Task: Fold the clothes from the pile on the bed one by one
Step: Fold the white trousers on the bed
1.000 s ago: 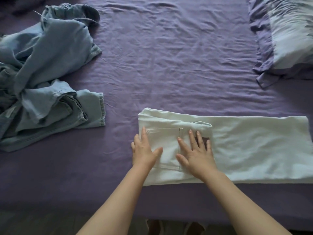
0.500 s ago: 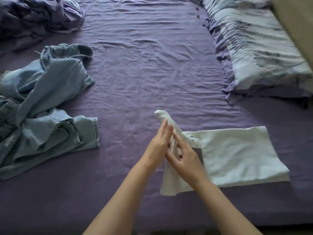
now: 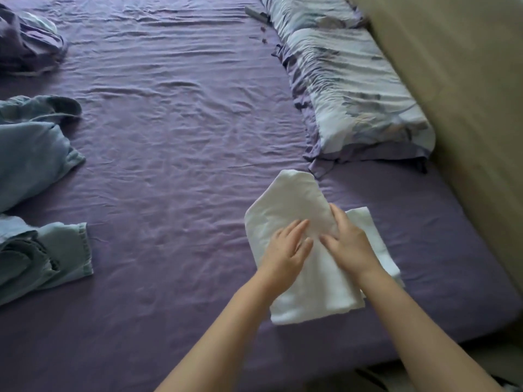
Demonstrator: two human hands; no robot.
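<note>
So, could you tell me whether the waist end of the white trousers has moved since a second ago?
Yes. The white trousers were folded over: that end swung away from the denim pile toward the pillow.

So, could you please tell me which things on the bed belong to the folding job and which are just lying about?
Part of the job:
- white garment, pressed by the left hand and right hand
- denim pile, waiting to be folded

Just lying about:
- floral pillows
- bunched purple bedding
- purple sheet

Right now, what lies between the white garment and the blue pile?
Only bare purple sheet in the head view, between white garment and blue pile.
</note>
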